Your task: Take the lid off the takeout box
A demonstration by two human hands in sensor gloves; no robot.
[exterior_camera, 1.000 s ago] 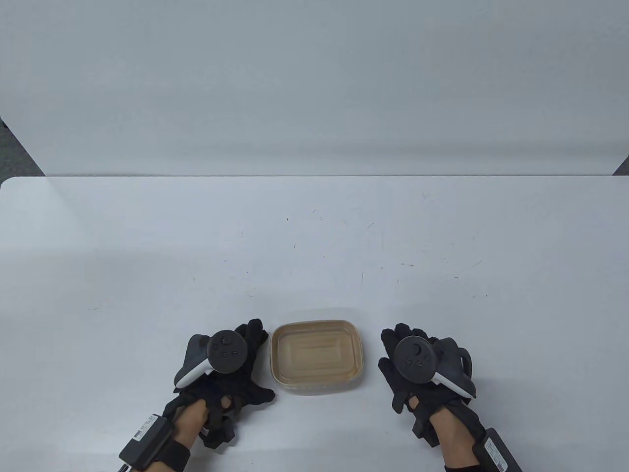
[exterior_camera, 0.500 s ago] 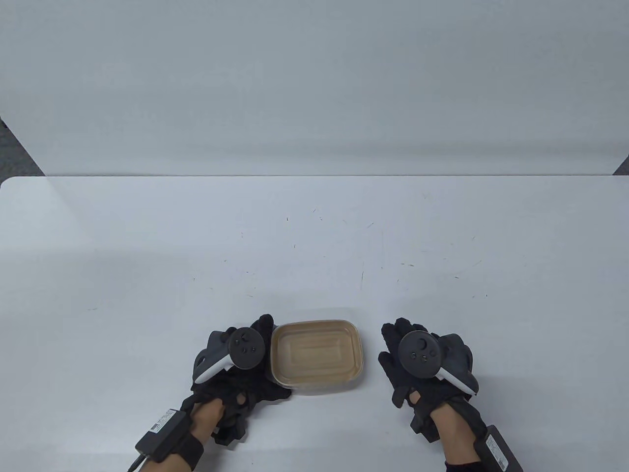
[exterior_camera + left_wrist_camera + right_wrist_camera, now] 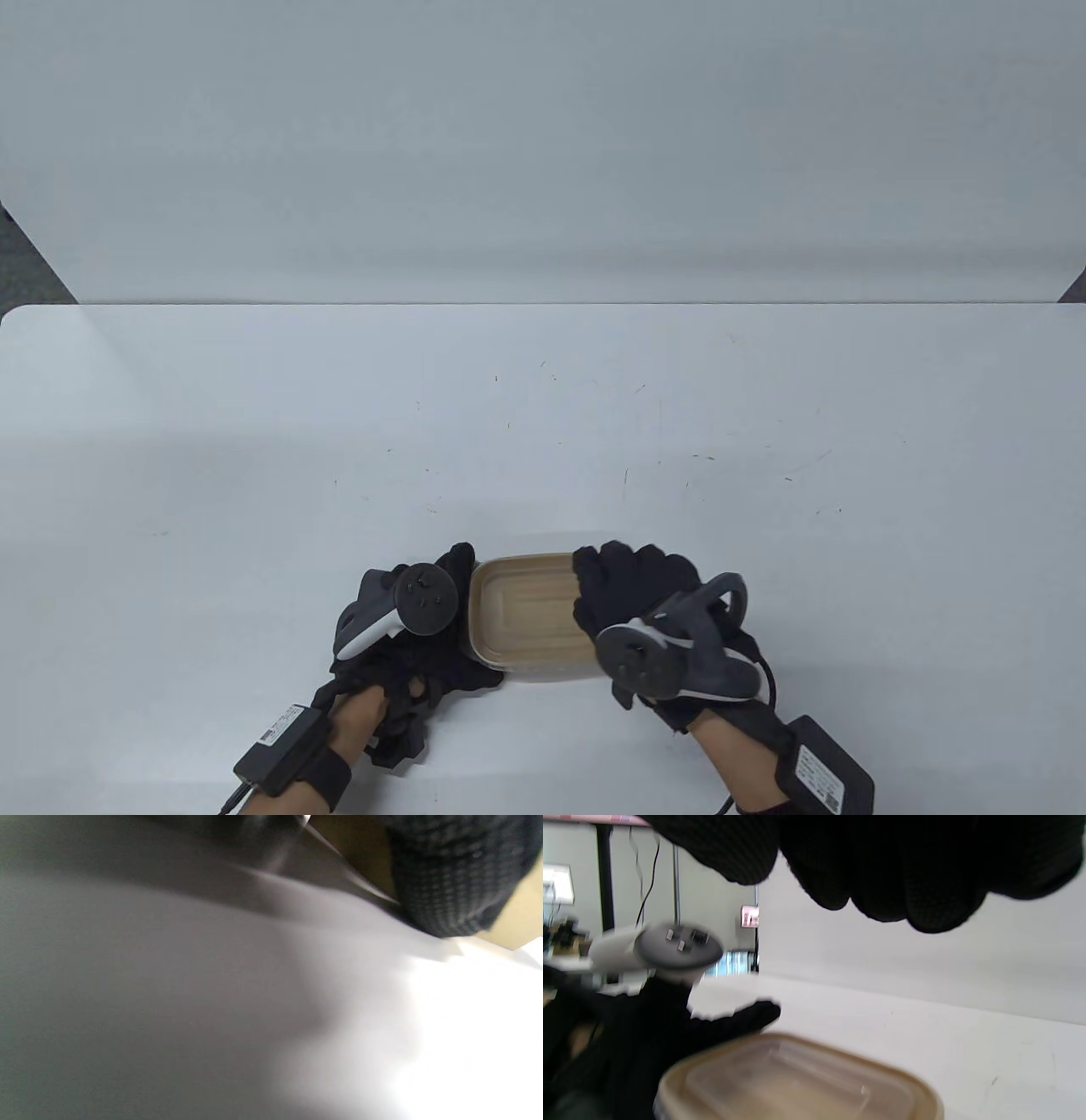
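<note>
The takeout box (image 3: 543,618), lid (image 3: 797,1077) still seated, sits at the tabletop's (image 3: 543,407) six o'clock edge. Your left hand (image 3: 407,628) presses its nine o'clock wall, evidently bracing it. Your right hand (image 3: 632,590) hovers over the three o'clock rim, fingers loosely spread, holding nothing.

The table view is looking down from above and in front of the person, taking in the whole white table (image 3: 543,407) and the wall behind, with both hands entering at the bottom edge. The left wrist view is sitting very low, almost skimming the tabletop, and is looking along it at the tan box (image 3: 519,923) from close range (much of it is blurred). The right wrist view is hovering just above the box (image 3: 797,1086), facing across it toward the left hand (image 3: 628,1035) and the room beyond. All three are sharing the box; the table view and the right wrist view are also sharing the left hand (image 3: 407,628).
</note>
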